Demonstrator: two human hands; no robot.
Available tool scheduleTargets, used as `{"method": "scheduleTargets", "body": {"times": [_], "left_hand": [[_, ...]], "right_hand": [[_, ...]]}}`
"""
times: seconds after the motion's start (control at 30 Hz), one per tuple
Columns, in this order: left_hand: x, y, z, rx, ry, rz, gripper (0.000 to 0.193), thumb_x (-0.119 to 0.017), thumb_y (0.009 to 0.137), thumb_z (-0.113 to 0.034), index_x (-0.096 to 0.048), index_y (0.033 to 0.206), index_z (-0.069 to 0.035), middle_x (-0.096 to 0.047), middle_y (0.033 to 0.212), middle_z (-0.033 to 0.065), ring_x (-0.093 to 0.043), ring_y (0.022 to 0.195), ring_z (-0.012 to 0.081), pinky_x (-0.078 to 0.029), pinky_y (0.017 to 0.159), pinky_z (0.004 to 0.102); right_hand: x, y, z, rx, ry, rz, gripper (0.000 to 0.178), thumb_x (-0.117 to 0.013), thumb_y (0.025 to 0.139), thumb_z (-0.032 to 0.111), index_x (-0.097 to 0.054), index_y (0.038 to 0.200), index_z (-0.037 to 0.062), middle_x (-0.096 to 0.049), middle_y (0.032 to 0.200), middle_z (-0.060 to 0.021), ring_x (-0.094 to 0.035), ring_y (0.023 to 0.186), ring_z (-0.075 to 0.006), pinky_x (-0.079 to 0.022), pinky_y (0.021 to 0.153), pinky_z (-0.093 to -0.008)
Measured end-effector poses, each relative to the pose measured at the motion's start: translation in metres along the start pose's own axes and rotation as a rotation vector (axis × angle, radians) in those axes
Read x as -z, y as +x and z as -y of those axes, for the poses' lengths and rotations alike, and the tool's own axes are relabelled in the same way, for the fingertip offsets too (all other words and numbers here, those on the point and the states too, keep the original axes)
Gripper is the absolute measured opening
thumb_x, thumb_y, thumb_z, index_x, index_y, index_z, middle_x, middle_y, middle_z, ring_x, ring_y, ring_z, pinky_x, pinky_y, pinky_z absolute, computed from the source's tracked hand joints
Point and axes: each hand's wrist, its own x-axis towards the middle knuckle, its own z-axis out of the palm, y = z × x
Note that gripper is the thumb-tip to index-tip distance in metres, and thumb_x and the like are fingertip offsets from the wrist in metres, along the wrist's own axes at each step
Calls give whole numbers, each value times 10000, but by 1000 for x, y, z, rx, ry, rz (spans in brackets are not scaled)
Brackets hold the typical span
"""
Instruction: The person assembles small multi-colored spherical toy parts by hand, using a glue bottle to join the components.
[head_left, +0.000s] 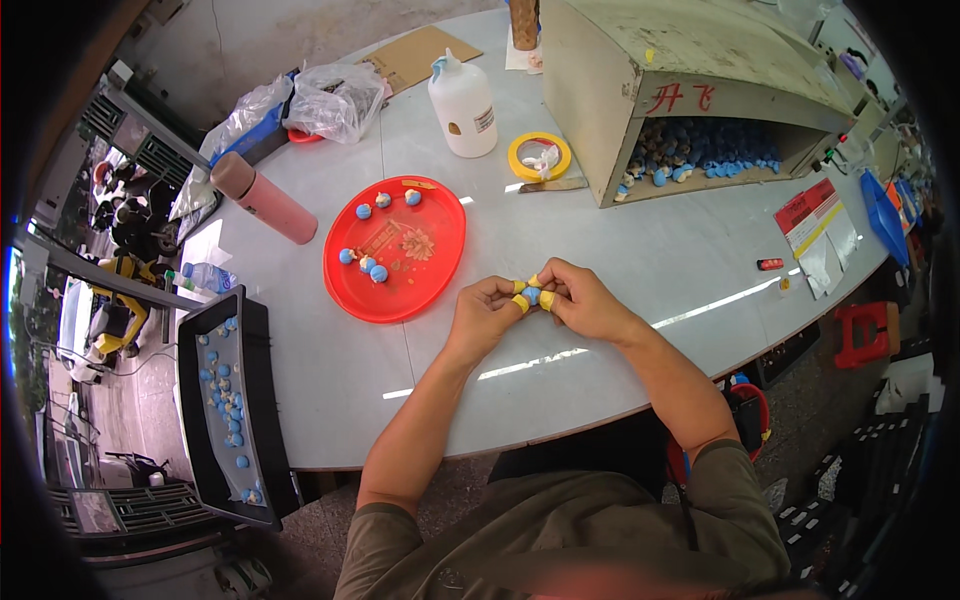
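Observation:
Over the grey table, my left hand [479, 318] and my right hand [594, 303] meet at the fingertips. Yellow covers sit on several of my fingertips. Pinched between both hands is a small blue ball-like piece [532, 296]; the fingers hide much of it. To the left lies a round red plate [440, 272] carrying several little blue-and-white pieces [412, 198], some apart near its far rim and others grouped toward its near left.
A beige metal box [590, 110] at the far right holds a heap of blue pieces. Around the plate stand a white bottle [463, 110], a yellow tape roll [513, 158] and a pink flask [270, 205]. Left of the table, a black tray [270, 400] bears more blue pieces.

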Motion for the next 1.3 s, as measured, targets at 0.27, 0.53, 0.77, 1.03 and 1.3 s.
{"method": "scheduleTargets", "body": {"times": [0.27, 0.53, 0.77, 1.03, 1.3], "left_hand": [[-1, -1, -15, 177, -14, -29, 243, -496, 979, -166, -518, 1100, 44, -672, 906, 151, -680, 746, 183, -553, 665, 257], [2, -1, -17, 211, -80, 47, 245, -517, 936, -121, -490, 1097, 62, -680, 888, 160, -676, 742, 177, -543, 640, 249], [4, -5, -16, 181, -85, 23, 271, -535, 929, -110, -484, 1121, 74, -664, 941, 161, -676, 787, 183, -547, 663, 249], [6, 6, -20, 41, -543, -250, 316, -492, 994, -213, -492, 1156, 58, -639, 1080, 134, -642, 978, 195, -541, 830, 272], [45, 4, -37, -67, -940, -178, 495, -239, 1046, -320, -326, 1346, 64, -449, 1395, 217, -524, 1234, 283, -524, 947, 317]], "right_hand": [[-3, 3, 5, -111, 122, -15, 168, -549, 925, 65, -555, 1072, -15, -602, 810, -38, -520, 608, -55, -424, 491, -217], [1, 3, 4, -180, 152, -19, 171, -540, 943, 90, -567, 1068, -22, -610, 792, -46, -531, 590, -61, -435, 483, -213], [-5, 5, 7, -168, 109, -21, 189, -537, 941, 67, -558, 1102, -29, -611, 814, -48, -551, 623, -68, -462, 532, -213], [-1, -1, 2, 12, 221, -170, 248, -536, 915, 20, -528, 1158, -33, -562, 873, -40, -546, 661, -76, -471, 601, -219], [20, 4, 14, 37, 353, -429, 278, -529, 862, 3, -530, 1138, -30, -561, 872, -39, -541, 657, -78, -449, 589, -224]]}}
